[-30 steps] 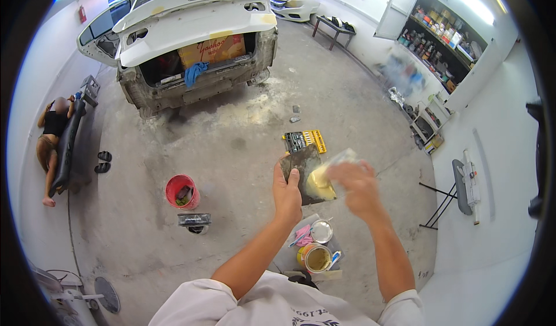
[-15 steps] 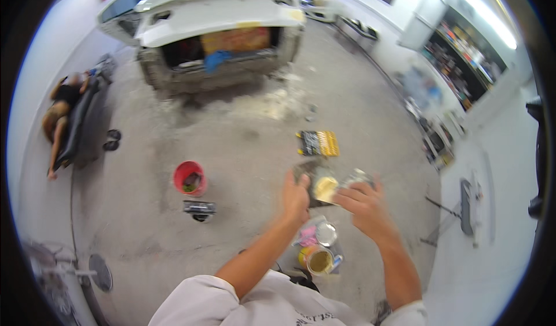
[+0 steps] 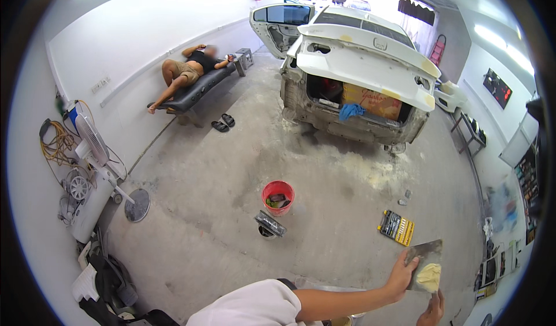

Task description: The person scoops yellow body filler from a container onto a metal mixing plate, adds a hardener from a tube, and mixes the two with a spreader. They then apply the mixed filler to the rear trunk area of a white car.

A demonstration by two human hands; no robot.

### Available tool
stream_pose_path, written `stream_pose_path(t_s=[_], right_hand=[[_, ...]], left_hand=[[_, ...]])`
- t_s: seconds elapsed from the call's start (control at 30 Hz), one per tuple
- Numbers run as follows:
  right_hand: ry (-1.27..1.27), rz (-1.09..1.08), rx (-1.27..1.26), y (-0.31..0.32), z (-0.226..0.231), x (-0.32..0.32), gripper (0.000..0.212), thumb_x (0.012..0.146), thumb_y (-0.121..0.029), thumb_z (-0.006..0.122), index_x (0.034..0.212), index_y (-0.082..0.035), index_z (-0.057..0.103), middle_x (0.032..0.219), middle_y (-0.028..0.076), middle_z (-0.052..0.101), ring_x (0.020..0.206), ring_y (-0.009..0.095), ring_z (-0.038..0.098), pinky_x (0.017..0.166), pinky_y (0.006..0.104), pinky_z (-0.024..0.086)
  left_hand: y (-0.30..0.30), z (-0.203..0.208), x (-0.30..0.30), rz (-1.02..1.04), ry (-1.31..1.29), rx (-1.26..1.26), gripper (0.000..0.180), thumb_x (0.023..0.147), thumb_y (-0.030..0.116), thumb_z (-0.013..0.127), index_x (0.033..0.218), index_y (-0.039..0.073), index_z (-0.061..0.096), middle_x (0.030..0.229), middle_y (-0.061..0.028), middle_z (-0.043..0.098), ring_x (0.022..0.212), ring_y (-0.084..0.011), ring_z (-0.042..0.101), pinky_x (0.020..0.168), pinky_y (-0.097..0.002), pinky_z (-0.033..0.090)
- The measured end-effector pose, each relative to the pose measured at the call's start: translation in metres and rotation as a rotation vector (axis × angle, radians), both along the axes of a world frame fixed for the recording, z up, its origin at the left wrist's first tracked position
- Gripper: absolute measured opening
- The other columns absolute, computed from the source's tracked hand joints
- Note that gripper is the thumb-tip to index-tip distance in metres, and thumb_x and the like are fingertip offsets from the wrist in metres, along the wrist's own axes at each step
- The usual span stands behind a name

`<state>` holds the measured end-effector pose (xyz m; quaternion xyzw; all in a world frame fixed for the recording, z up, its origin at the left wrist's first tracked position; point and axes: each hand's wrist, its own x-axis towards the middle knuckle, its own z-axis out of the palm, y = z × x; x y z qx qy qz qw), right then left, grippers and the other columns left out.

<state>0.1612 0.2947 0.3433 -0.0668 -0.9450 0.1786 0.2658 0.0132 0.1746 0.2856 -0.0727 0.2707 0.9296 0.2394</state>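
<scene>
My left hand (image 3: pixel 399 278) grips the left edge of a thin, dark flat board (image 3: pixel 426 252), its thumb lying on top. A mound of pale yellow putty (image 3: pixel 429 277) is spread on the board's lower part. Just below the putty is my right hand (image 3: pixel 431 312), its fingers bent up against the board's near edge. What those fingers hold, if anything, is hidden. Beyond the board, an open yellow and black tool case (image 3: pixel 397 228) lies on the floor.
A white car (image 3: pixel 359 53) with a stripped rear stands ahead. A red bucket (image 3: pixel 278 198) and a grey tool-like block on a container (image 3: pixel 270 224) are on the floor. At left, a person (image 3: pixel 197 65) lies on a black bench (image 3: pixel 200 91), near sandals (image 3: pixel 223 123) and a fan (image 3: pixel 92 137).
The view has swung left and up, so my hands and the board now appear at the lower right. My left hand still holds the board; my right hand is now at its near edge.
</scene>
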Motion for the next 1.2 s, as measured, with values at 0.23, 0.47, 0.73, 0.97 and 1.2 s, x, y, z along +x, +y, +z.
stream_pose_path(t_s=[0.23, 0.47, 0.73, 0.97, 1.2], right_hand=[[0.323, -0.127, -0.141, 0.0, -0.001, 0.003, 0.038, 0.111, -0.022, 0.048, 0.134, 0.003, 0.066, 0.136, 0.025, 0.066, 0.126, 0.041, 0.062, 0.109, 0.0472, 0.048], [0.245, -0.077, 0.34, 0.025, 0.035, -0.02, 0.027, 0.099, -0.008, 0.054, 0.118, -0.002, 0.071, 0.128, 0.017, 0.07, 0.124, 0.037, 0.064, 0.115, 0.051, 0.039], [0.124, 0.129, 0.342, -0.001, 0.026, -0.084, 0.023, 0.094, -0.002, 0.059, 0.105, -0.008, 0.077, 0.115, 0.009, 0.076, 0.122, 0.034, 0.066, 0.117, 0.0549, 0.034], [0.628, 0.371, -0.444, -0.078, 0.018, -0.16, 0.032, 0.105, -0.001, 0.051, 0.133, -0.005, 0.067, 0.136, 0.02, 0.067, 0.131, 0.038, 0.062, 0.11, 0.0483, 0.048], [-0.088, 0.397, -0.201, -0.068, -0.009, -0.18, 0.043, 0.098, 0.005, 0.058, 0.139, -0.007, 0.064, 0.141, 0.019, 0.064, 0.118, 0.031, 0.07, 0.093, 0.0363, 0.056]], left_hand=[[0.028, 0.033, -0.009, -0.023, 0.205, -0.14, 0.042, 0.109, 0.018, 0.054, 0.148, 0.004, 0.046, 0.133, -0.0095, 0.062, 0.121, -0.0167, 0.056, 0.106, -0.0309, 0.044], [0.01, 0.045, -0.034, -0.034, 0.618, -0.288, 0.044, 0.109, 0.017, 0.052, 0.153, 0.016, 0.044, 0.12, -0.0153, 0.067, 0.105, -0.0243, 0.064, 0.097, -0.0334, 0.049], [-0.059, 0.087, -0.074, 0.176, 1.386, -0.616, 0.064, 0.091, -0.001, 0.06, 0.152, 0.02, 0.052, 0.099, -0.0195, 0.072, 0.085, -0.0395, 0.071, 0.069, -0.0429, 0.056], [-0.114, 0.047, -0.114, 0.471, 0.669, -0.572, 0.034, 0.108, 0.008, 0.053, 0.142, 0.006, 0.05, 0.128, -0.0091, 0.065, 0.11, -0.0202, 0.065, 0.099, -0.0372, 0.053], [-0.133, 0.058, -0.132, 0.31, 0.147, -0.103, 0.03, 0.109, 0.008, 0.05, 0.139, 0.009, 0.049, 0.13, -0.0056, 0.063, 0.11, -0.0181, 0.064, 0.095, -0.0353, 0.056]])
